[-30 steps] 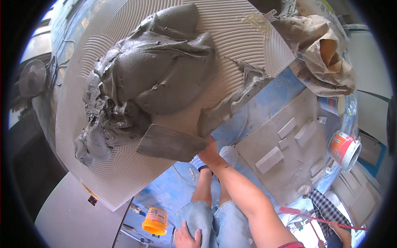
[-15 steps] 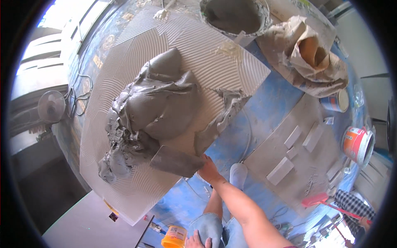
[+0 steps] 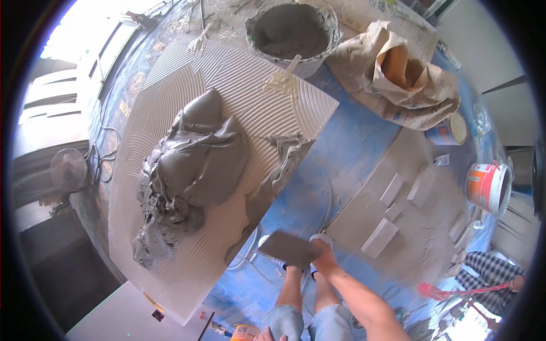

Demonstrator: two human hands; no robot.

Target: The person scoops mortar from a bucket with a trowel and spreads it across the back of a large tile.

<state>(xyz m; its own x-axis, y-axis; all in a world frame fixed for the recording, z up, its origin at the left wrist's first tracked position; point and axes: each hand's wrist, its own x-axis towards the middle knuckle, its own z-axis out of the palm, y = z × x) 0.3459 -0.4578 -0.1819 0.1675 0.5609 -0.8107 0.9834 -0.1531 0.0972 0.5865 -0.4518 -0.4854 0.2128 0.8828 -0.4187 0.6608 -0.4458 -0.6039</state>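
My right hand (image 3: 325, 256) grips a flat rectangular trowel (image 3: 289, 248) coated in grey mortar. The trowel is off the slab, in the air above my feet, with its handle hidden under the blade and fingers. To its left a large pale slab (image 3: 170, 301), bearing combed ridges, carries a thick heap of wet grey mortar (image 3: 205, 159). A thinner smear of mortar (image 3: 267, 187) runs along the slab's right edge. Only the fingers of my left hand (image 3: 266, 336) show at the lower edge; they lie stretched out on my left thigh.
Beyond the slab stand a mortar bucket (image 3: 333, 31) and a crumpled paper sack (image 3: 398, 74). Cut tile pieces (image 3: 380, 237) lie on a board (image 3: 347, 213) at right, near an orange-and-white bucket (image 3: 480, 187). A person in a checked sleeve (image 3: 489, 278) holds a red-handled tool.
The trowel in my right hand has moved right, off the mortar and past the slab's edge. My view has shifted a little. My left hand stays on the thigh.
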